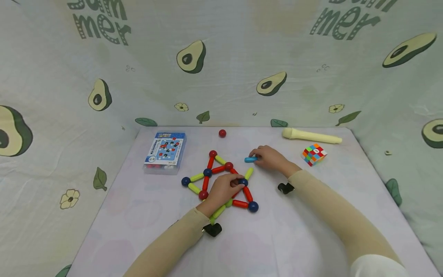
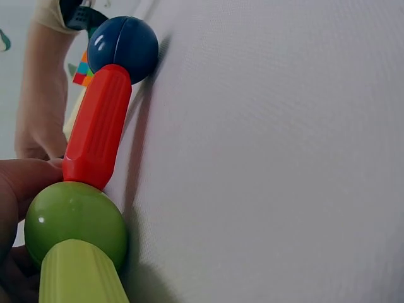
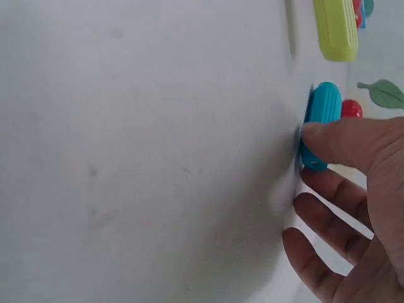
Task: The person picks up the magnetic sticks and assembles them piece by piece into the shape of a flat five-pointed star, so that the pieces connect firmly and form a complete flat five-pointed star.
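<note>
My right hand (image 1: 271, 157) pinches a light-blue magnetic rod (image 3: 325, 104) between thumb and fingers, low over the tabletop. My left hand (image 1: 221, 190) reaches across a flat construction of magnetic balls and rods, its fingertips holding a dark blue ball (image 1: 244, 182) at the right side. From that ball a yellow-green rod (image 1: 249, 173) sticks out towards the right hand. Part of the construction is hidden under the left hand. In the left wrist view, a green ball (image 2: 76, 221) and a red rod (image 2: 98, 129) lead to another dark blue ball (image 2: 126, 49).
A loose red ball (image 1: 222, 133) lies near the back edge. The boxed set (image 1: 165, 152) sits at the back left. To the right are a pale yellow toy microphone (image 1: 311, 136) and a colourful puzzle cube (image 1: 314, 154). A printed avocado cloth (image 1: 228, 96) hangs behind the table.
</note>
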{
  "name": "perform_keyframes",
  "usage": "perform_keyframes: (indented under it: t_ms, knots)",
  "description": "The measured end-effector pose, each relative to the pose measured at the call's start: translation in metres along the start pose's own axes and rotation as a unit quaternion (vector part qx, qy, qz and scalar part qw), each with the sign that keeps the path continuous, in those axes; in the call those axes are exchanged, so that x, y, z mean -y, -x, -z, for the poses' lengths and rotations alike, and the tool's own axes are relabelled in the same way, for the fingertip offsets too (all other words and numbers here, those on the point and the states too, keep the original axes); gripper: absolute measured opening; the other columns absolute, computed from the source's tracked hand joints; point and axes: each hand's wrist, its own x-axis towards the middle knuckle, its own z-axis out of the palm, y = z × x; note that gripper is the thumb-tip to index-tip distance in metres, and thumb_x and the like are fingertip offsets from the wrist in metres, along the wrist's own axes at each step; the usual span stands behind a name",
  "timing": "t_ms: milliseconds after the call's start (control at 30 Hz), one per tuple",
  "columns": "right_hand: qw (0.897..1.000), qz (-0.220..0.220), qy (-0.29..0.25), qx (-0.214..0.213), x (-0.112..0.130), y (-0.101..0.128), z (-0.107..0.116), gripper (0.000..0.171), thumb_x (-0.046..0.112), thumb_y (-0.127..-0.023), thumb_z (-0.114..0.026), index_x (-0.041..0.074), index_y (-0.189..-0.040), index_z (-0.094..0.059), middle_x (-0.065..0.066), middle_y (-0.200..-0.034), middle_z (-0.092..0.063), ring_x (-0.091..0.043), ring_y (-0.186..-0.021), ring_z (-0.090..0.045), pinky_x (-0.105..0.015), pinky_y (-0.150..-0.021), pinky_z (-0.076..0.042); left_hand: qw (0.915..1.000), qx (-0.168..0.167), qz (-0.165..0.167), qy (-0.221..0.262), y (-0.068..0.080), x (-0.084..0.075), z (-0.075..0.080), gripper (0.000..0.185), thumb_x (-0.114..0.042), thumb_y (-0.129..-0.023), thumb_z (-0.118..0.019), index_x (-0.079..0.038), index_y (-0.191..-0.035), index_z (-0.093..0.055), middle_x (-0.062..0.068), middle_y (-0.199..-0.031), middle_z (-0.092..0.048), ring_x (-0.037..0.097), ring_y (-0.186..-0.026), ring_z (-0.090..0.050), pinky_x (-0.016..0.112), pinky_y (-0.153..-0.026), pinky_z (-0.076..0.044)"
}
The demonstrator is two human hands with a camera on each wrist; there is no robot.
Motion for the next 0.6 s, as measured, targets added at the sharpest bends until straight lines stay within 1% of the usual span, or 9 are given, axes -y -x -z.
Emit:
perform_keyframes:
  t_ms: [67,167,267,467,600]
  knots:
    - [1.000,0.012,-0.011,-0.010,0.002,0.003,-0.001,0.026,0.014,-0.095,-0.072,0.013,-0.121,-0.071,-0.008,-0.114,-0.067,-0.026,-0.103,-0.059,-0.046,-0.095,-0.050,1.0000,0.002,-0.006,0.000,0.000,-0.001,-0.001,0.034,-0.031,-0.092,-0.077,-0.021,-0.124,-0.074,-0.011,-0.089,-0.065,0.007,-0.080,-0.057,0.018,-0.071,-0.050]
    - [0.999,0.028,-0.036,-0.021,0.007,0.005,-0.002,0.025,0.014,-0.095,-0.072,0.011,-0.119,-0.071,-0.006,-0.111,-0.068,-0.024,-0.101,-0.060,-0.045,-0.094,-0.051,0.9999,0.006,-0.015,0.000,0.001,-0.002,-0.002,0.035,-0.030,-0.092,-0.077,-0.020,-0.125,-0.073,-0.011,-0.090,-0.065,0.006,-0.080,-0.057,0.017,-0.072,-0.050]
    - [0.997,0.035,-0.067,-0.023,0.014,0.007,-0.001,0.025,0.014,-0.094,-0.073,0.010,-0.118,-0.072,-0.005,-0.108,-0.069,-0.023,-0.099,-0.060,-0.045,-0.093,-0.051,0.9997,0.008,-0.024,0.000,0.002,-0.003,-0.004,0.035,-0.030,-0.092,-0.078,-0.020,-0.125,-0.074,-0.011,-0.091,-0.066,0.006,-0.081,-0.058,0.017,-0.073,-0.050]
    - [0.996,0.031,-0.081,0.007,0.024,0.009,-0.002,0.024,0.015,-0.095,-0.071,0.011,-0.118,-0.072,-0.005,-0.108,-0.069,-0.023,-0.100,-0.060,-0.044,-0.094,-0.051,0.9993,0.011,-0.037,-0.001,0.001,-0.005,-0.006,0.034,-0.029,-0.092,-0.078,-0.020,-0.124,-0.074,-0.010,-0.090,-0.066,0.006,-0.081,-0.058,0.017,-0.073,-0.050]
    - [0.996,0.028,-0.081,0.019,0.024,0.010,-0.006,0.024,0.016,-0.096,-0.071,0.011,-0.120,-0.072,-0.005,-0.110,-0.069,-0.021,-0.100,-0.060,-0.043,-0.094,-0.051,0.9993,0.015,-0.035,0.000,0.002,-0.006,-0.006,0.034,-0.030,-0.092,-0.077,-0.020,-0.125,-0.074,-0.011,-0.089,-0.066,0.006,-0.080,-0.058,0.017,-0.073,-0.050]
